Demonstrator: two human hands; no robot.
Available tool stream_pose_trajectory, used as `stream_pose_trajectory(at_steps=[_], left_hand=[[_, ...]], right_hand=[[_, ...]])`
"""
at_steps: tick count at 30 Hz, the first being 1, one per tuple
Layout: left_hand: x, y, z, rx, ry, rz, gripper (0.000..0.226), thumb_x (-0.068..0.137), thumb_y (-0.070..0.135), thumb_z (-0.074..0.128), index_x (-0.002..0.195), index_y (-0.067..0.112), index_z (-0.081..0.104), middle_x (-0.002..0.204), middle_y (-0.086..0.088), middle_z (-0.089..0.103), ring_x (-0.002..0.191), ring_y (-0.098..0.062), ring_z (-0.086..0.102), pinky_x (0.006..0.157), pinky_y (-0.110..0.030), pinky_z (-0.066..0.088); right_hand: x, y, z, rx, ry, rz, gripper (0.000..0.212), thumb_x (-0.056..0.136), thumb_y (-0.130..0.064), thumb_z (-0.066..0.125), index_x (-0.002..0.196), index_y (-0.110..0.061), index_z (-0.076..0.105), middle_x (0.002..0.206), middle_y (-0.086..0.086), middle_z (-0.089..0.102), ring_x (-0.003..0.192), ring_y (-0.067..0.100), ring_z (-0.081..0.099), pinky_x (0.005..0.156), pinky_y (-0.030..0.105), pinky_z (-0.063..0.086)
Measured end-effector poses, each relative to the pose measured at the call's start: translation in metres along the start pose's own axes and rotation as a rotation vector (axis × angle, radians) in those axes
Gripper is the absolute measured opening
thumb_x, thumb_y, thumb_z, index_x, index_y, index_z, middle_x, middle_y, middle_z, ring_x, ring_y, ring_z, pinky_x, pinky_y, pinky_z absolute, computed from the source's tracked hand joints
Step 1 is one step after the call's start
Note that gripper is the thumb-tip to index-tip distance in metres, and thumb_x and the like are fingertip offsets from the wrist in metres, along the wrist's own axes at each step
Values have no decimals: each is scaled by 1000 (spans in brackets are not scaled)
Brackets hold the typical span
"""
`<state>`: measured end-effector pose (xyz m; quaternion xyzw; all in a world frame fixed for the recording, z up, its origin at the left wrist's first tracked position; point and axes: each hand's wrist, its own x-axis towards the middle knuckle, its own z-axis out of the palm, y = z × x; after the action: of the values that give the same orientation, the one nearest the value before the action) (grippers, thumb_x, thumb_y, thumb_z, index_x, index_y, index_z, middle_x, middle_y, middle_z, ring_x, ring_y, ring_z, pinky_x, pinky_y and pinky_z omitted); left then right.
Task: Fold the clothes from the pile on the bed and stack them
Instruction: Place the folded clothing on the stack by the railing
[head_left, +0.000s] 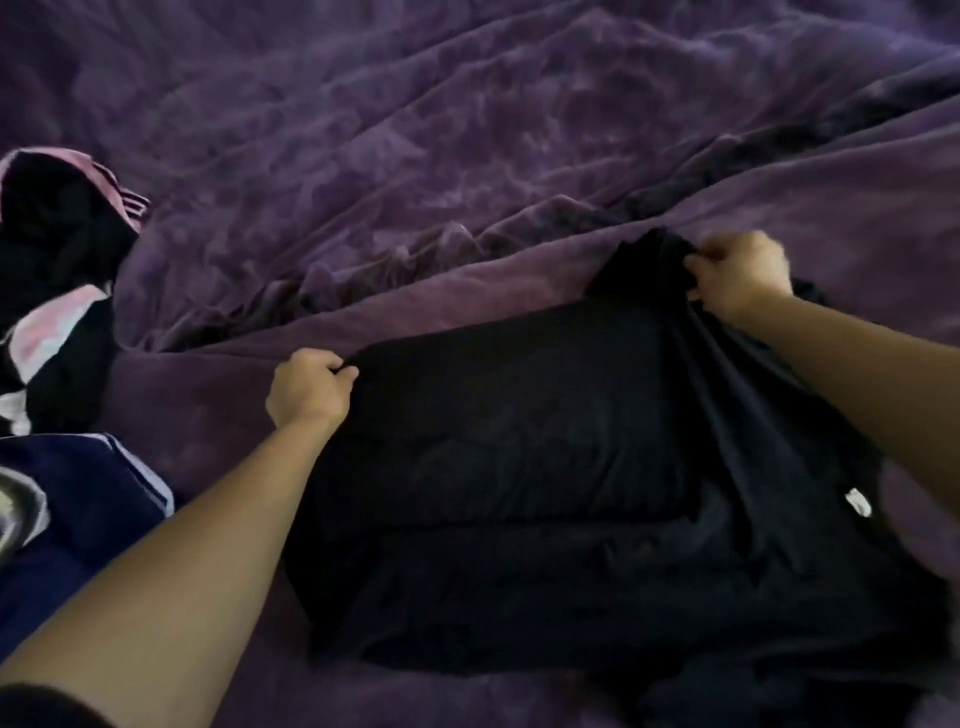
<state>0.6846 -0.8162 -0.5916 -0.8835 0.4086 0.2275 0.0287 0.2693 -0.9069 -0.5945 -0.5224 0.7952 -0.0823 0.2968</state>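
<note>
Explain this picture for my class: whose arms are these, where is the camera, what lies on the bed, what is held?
No machine here: a person works with bare hands. The one picture comes from a camera worn on the head, looking forward and down. The left hand pinches a far corner of a black garment lying on the purple bedcover; the right hand grips bunched cloth at its other far end. At the left lie a pile of clothes and a navy garment.

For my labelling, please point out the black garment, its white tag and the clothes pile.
black garment (509, 415): head view, flat middle
white tag (858, 503): head view, its centre
clothes pile (57, 244): head view, dark top
</note>
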Motion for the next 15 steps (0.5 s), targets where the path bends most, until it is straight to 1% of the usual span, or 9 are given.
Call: stream_pose_trajectory(at_steps=[2,3,4,5,7,9,11,13,15], left_hand=[[13,9,-14,-43,67,80,23,88,34,67,105,20,73,104,-9,71,104,-33,61,82,-39,48],[19,14,-20,-58,105,127,22,89,34,66,103,19,74,101,-10,71,102,-34,62,79,-38,47],[25,19,-25,-61,143,179,21,90,34,65,101,19,74,97,-11,72,98,-35,62,75,-37,46],[31,24,-28,-62,177,224,21,91,34,63,99,18,74,94,-12,71,95,-36,62,72,-37,44],[42,33,-29,-90,218,241,23,94,33,57,102,18,72,99,-13,70,96,-37,61,72,-37,42],[52,36,-25,-130,195,179,30,96,34,53,120,18,64,120,-14,62,110,-37,55,84,-43,44],[50,30,-18,-125,122,105,45,94,39,54,133,17,51,134,-16,48,121,-38,46,97,-49,40],[33,16,-6,-68,105,85,54,91,41,58,137,16,45,137,-18,43,124,-40,41,98,-53,37],[3,-3,8,-2,172,155,57,88,39,62,138,15,43,139,-19,40,124,-40,38,96,-54,36]], right_hand=[[26,-14,-20,271,120,89,18,92,-21,57,100,-10,69,82,12,71,54,10,67,57,29,58],[38,-22,-31,355,197,113,17,91,-20,58,101,-11,68,86,12,70,49,6,64,48,25,55],[51,-27,-41,411,259,128,16,91,-18,58,102,-13,68,90,12,70,49,5,64,45,24,53],[62,-31,-49,444,291,139,15,90,-18,57,100,-15,68,95,11,70,53,5,65,49,26,55],[78,-31,-55,408,278,137,16,88,-20,56,99,-18,68,103,7,70,75,11,68,74,33,59],[75,-29,-48,263,256,93,35,85,-22,58,119,-19,62,118,5,66,100,16,63,96,32,50],[49,-27,-29,108,252,-85,49,83,-20,58,131,-17,53,134,10,54,118,24,54,103,32,42],[6,-25,1,0,209,-331,54,83,-16,58,137,-14,47,146,17,38,131,33,42,107,36,37],[-44,-13,34,-101,97,-462,59,84,-15,63,141,-15,45,153,16,29,137,36,35,106,43,37]])
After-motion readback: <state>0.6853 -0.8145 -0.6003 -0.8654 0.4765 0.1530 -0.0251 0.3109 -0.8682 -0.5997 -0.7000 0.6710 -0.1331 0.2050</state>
